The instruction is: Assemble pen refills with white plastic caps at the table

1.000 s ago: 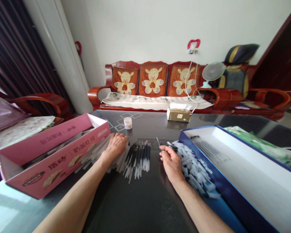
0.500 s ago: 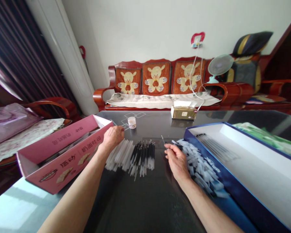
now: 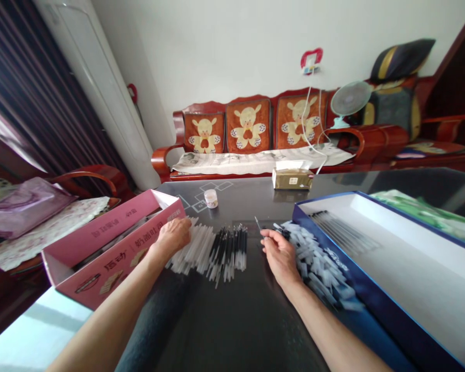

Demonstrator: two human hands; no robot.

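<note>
My right hand (image 3: 279, 254) is closed on a thin pen refill (image 3: 258, 223), its pointed tip sticking up and to the left past the fingertips. My left hand (image 3: 173, 236) has its fingers curled together at the far left end of a row of white translucent tubes (image 3: 199, 245); what they pinch is hidden. Just right of those tubes lies a bundle of black pen refills (image 3: 232, 248) with metal tips pointing away from me. A heap of short translucent plastic pieces (image 3: 320, 268) lies beside my right hand, against the blue box.
A pink carton (image 3: 116, 248) holding long items stands at the left. The open blue box (image 3: 356, 268) at right has a layer of refills (image 3: 344, 232) inside. Farther back are a small white jar (image 3: 211, 199) and a tissue box (image 3: 292, 178) on the dark table (image 3: 232, 330).
My left hand has moved down and slightly left, from beyond the white tubes towards their left end. My right hand has barely moved and still holds the refill.
</note>
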